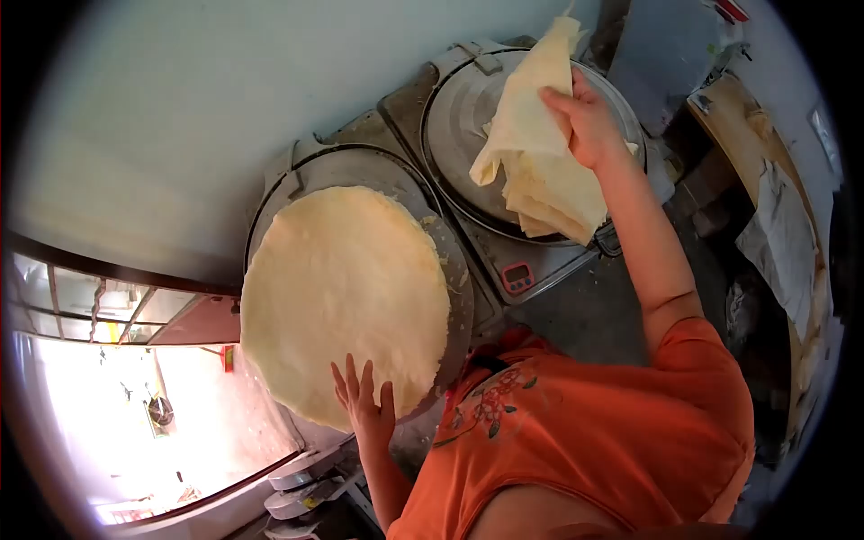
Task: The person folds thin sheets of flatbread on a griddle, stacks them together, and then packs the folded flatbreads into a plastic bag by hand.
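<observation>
Orange cloth of the person's short-sleeved shirt, decorated with red flowers and dark leaves, was the nearest thing to the camera. From this shirt both bare arms reached out. The left hand had its fingers spread, with the thumb standing apart, above the near edge of a large, thin, pale-yellow round sheet; whether the fingertips pressed on it could not be told. The right hand pinched a folded, cream-coloured thin sheet between the thumb and the fingers, and this sheet hung down with one loose corner at its lower left. Just below it lay a stack of folded yellowish sheets on a round grey metal griddle. The large round sheet lay on a second round grey griddle, beside the first one, and covered most of it. Near the front edge, between the two griddles, sat a small red timer. Behind them rose a pale smooth wall, and to the left was a very bright opening.
</observation>
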Tool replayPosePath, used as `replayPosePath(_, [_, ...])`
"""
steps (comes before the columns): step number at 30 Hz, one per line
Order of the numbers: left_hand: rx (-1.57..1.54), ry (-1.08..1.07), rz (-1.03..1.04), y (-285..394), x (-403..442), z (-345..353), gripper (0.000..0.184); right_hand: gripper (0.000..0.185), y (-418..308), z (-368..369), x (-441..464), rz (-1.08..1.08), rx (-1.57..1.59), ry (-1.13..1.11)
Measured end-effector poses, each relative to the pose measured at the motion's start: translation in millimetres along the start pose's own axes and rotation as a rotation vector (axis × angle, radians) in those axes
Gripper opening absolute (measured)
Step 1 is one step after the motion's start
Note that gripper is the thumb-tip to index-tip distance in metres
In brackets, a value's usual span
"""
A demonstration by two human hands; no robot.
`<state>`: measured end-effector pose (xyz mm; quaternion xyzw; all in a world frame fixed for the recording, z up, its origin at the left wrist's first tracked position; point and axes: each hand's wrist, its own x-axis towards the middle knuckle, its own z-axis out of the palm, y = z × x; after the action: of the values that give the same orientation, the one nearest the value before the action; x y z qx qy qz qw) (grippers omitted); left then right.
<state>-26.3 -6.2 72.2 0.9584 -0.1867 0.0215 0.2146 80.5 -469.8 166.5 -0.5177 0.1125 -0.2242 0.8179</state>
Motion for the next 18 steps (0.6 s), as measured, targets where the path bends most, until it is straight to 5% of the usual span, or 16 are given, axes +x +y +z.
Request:
replayPosePath(12, [0.050,-0.054,-0.068,20,-13,-6,0.041,0.046,97,-10,115,0.003,0.244,-0.109])
replayPosePath(18, [0.059,-0.070,-0.181,18,-38,-6,0.043,0.058,221,-65,127,0.332,-0.150,0.148])
